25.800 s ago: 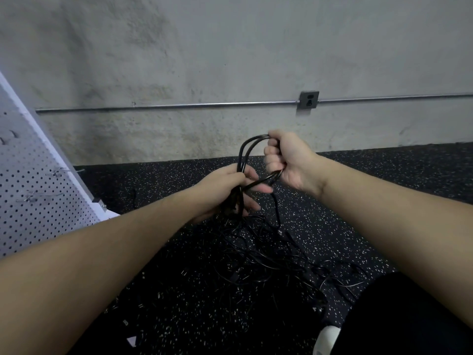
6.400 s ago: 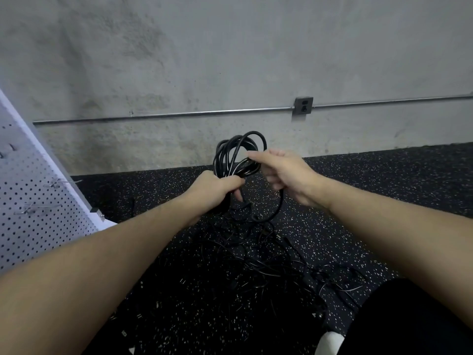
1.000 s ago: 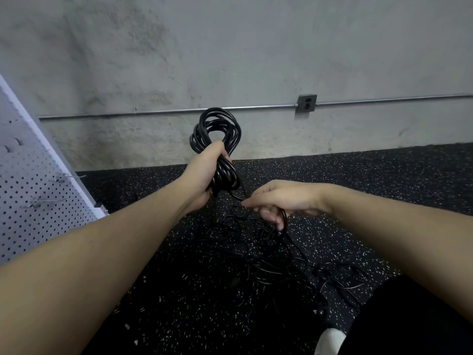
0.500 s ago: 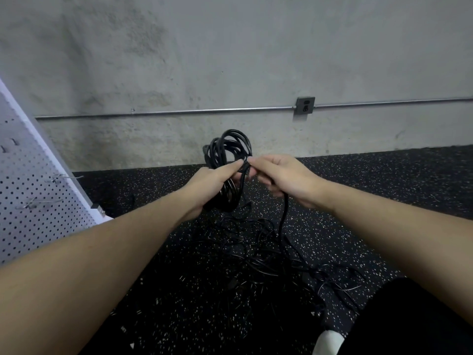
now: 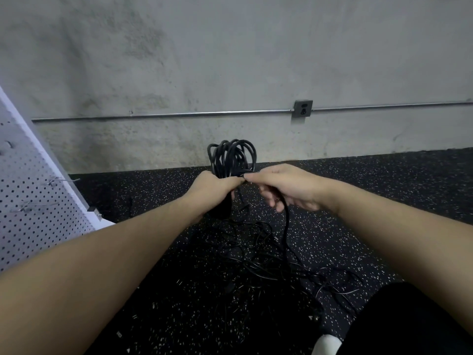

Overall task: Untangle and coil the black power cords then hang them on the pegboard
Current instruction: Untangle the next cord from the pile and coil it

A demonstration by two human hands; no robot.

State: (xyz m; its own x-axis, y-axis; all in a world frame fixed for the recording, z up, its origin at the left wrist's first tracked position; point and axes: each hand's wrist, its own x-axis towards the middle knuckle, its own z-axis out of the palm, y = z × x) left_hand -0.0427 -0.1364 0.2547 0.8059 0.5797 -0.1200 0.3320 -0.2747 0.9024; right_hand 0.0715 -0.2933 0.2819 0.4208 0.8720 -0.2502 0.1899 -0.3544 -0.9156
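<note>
— Cords: where is the coiled bundle (image 5: 231, 156) found?

— It is held upright at the centre of the view, gripped around its lower part by the left hand (image 5: 212, 187), whose fingers are wrapped tight about the gathered loops. The loops stand up above the fist, in front of the concrete wall (image 5: 230, 60).

— And the right hand (image 5: 286, 187)?

— It is placed at 3 o'clock from the left, thumb and forefinger pressed together on a strand right where it meets the coil. The other fingers are curled loosely, and a single cord (image 5: 286, 224) is seen running down from under them.

— Where does that cord lead?

— Down to the tangled pile (image 5: 263, 262) lying on the speckled black floor (image 5: 384, 190), at 6 o'clock from the hands. Individual cords there can hardly be told apart against the dark rubber.

— The pegboard?

— The white pegboard (image 5: 33, 213) is seen at 9 o'clock, leaning, with a few wire hooks (image 5: 58, 180) on it. No cord is hung there yet. A grey outlet box (image 5: 303, 108) on a conduit is fixed to the wall at 1 o'clock.
</note>
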